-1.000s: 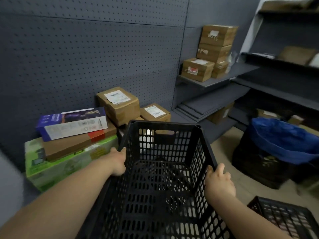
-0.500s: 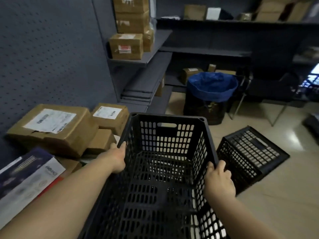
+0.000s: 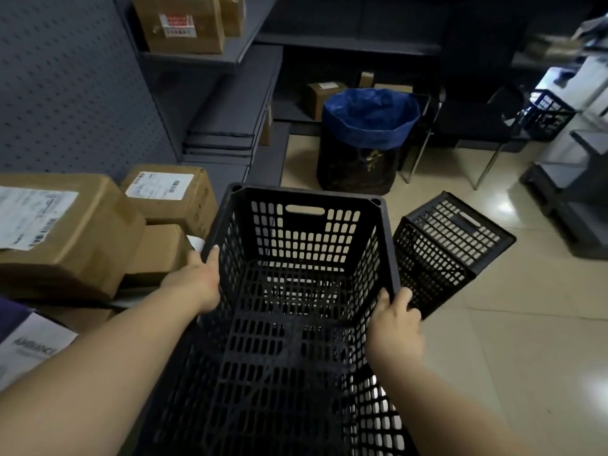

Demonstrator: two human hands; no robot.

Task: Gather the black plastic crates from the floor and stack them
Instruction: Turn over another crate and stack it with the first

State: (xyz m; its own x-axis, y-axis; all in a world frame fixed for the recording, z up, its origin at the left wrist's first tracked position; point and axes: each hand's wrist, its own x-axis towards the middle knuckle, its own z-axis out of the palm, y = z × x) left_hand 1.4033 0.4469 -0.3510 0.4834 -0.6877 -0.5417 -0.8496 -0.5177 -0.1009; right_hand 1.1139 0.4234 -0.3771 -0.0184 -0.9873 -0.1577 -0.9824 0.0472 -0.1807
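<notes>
Left hand (image 3: 200, 282) and right hand (image 3: 396, 319) clamp opposite rims of the carried crate (image 3: 296, 291), likely for balance; the tipped crate (image 3: 450, 251) lies at two o'clock.

Black crate (image 3: 296, 258) held open side up in front of the body, left hand (image 3: 197, 281) clamped on its left rim, right hand (image 3: 394, 327) on its right rim, thumbs inside and fingers outside the lattice walls. Just right of it, on the tiled floor (image 3: 510, 340), a second black crate (image 3: 447, 251) lying tipped on its side, its lower corner hidden behind the held one. To the left, stacked cardboard boxes (image 3: 65, 232) with shipping labels against a grey pegboard wall (image 3: 65, 93); farther back, a bin with a blue liner (image 3: 368, 126) beside dark shelving (image 3: 230, 103), and a third dark crate (image 3: 549, 113) far right.
</notes>
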